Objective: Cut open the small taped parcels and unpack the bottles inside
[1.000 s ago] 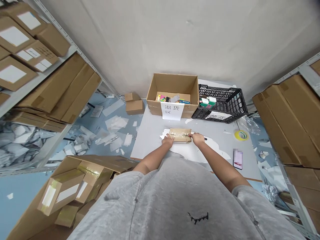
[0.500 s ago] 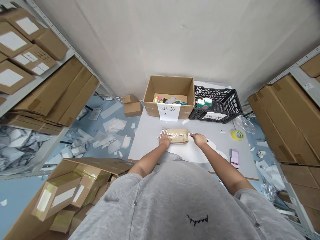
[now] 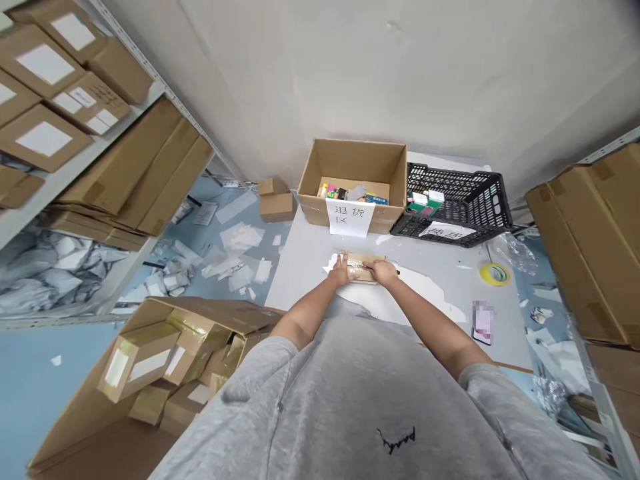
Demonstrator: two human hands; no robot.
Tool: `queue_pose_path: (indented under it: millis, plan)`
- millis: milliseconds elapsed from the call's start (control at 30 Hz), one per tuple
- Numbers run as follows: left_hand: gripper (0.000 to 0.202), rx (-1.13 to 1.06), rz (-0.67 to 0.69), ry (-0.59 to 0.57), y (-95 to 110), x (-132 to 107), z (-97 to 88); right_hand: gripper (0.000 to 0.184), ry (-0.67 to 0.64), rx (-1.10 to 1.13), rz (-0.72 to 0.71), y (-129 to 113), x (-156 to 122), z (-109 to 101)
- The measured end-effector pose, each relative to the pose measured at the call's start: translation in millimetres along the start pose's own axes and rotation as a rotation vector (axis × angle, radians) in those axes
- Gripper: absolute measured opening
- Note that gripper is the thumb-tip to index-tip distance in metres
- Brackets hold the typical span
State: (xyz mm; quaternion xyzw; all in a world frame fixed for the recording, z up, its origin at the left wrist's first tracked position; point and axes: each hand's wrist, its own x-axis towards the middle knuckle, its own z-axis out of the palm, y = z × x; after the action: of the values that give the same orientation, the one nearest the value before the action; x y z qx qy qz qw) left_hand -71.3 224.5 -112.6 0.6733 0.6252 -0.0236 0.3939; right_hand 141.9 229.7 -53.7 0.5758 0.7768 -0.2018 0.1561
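Note:
A small cardboard box [image 3: 367,259] with shiny clear tape lies lengthwise on the table in front of my body. My left hand [image 3: 341,271] holds its left end, fingers on top and thumb towards the near side. Over the right part of the box, my right hand [image 3: 384,272] is closed around a slim red-and-black box cutter [image 3: 368,265]. Its red part shows left of the fist, and a dark end sticks out to the right; the blade cannot be made out. White paper [image 3: 420,293] lies under and beside the box.
Behind stand an open carton [image 3: 313,212] with a paper sign and a black plastic crate [image 3: 483,200]. To the right are a tape roll [image 3: 495,273] and a phone [image 3: 483,323]. A large carton of boxes [image 3: 85,400] stands at left; shelves [image 3: 150,93] flank both sides.
My right hand has moved left, from beyond the box's right end to over the box. My left hand has shifted from lying flat to holding the end. The camera view has shifted slightly.

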Motion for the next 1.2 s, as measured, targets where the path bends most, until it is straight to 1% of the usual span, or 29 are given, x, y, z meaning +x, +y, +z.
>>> queue_pose_path:
  millis: [133, 267, 400, 600, 733, 867, 967, 1100, 1200]
  plan:
    - [0.13, -0.002, -0.029, -0.023, 2, 0, -2.0, 0.047, -0.021, -0.012, -0.016, 3, 5, 5]
    - [0.129, -0.007, -0.03, -0.021, 2, -1, -2.1, 0.047, -0.028, -0.021, -0.042, 7, 4, 6]
    - [0.129, -0.006, -0.029, -0.018, 2, 0, -1.3, 0.047, -0.038, -0.021, -0.029, 5, 5, 3]
    - [0.128, -0.006, -0.067, -0.026, 5, 0, -3.3, 0.049, -0.078, -0.079, -0.007, 3, 2, -4]
    - [0.126, -0.018, -0.073, -0.038, 6, -2, -5.2, 0.051, -0.062, -0.098, 0.024, 8, -7, -6]
    - [0.126, -0.001, -0.061, -0.04, 6, -3, -5.7, 0.048, -0.042, -0.091, 0.09, 23, -22, -6]
    - [0.127, 0.013, -0.055, -0.035, 5, -2, -5.6, 0.05, -0.041, -0.097, 0.133, 33, -32, -7]
    - [0.127, 0.024, -0.066, -0.029, 6, -2, -5.0, 0.053, -0.012, -0.115, 0.165, 36, -42, -6]
    - [0.125, 0.025, -0.059, -0.015, 5, -3, -4.3, 0.057, -0.003, -0.109, 0.215, 41, -51, -1]
